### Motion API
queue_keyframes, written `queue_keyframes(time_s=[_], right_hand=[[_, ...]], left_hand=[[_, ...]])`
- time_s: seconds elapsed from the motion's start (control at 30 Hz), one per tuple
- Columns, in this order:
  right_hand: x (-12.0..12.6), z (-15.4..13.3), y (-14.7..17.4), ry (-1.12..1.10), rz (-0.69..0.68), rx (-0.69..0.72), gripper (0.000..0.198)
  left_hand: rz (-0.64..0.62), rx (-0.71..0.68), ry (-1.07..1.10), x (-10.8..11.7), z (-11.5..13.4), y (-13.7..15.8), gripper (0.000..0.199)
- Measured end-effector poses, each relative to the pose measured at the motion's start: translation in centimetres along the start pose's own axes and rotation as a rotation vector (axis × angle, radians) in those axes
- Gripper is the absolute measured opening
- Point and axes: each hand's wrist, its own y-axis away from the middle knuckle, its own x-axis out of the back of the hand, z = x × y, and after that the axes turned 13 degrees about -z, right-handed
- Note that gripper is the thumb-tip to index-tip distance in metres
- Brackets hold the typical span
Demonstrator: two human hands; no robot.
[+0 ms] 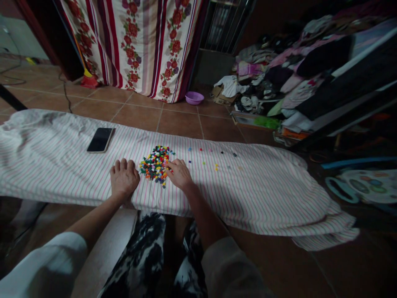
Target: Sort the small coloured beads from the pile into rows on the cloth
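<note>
1. Pile of small coloured beads lies on the striped cloth, directly ahead of the person and between the 2 hands.
2. Right hand sits at the pile's right edge, palm down, fingers curled loosely, fingertips touching the nearest beads. Whether a bead is pinched under them cannot be told.
3. Left hand rests flat on the cloth just left of the pile, fingers together and bent a little; it holds nothing and stands slightly apart from the beads.
4. Key relation: the right hand is the nearer one, already in contact; the pile lies to its left and a touch forward.
5. Pile's long axis runs from near-left to far-right, slanting away from the person.
6. Scattered single beads lie spaced out in loose rows to the right of the pile, beyond the right hand's reach as it now rests.
7. Black smartphone lies face up on the cloth, left of and beyond the left hand, well apart from the beads.
</note>
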Motion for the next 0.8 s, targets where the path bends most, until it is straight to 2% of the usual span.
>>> queue_keyframes(time_s=[0.5,0.8], right_hand=[[-1.4,0.7,-1.3,-0.094,0.043,0.036,0.008],[-0.7,0.4,-1.1,-0.177,0.158,0.153,0.011]], left_hand=[[-0.005,0.011,-0.004,0.0,0.1,-0.2,0.035],[0.015,0.005,0.005,-0.2,0.0,-0.1,0.036]])
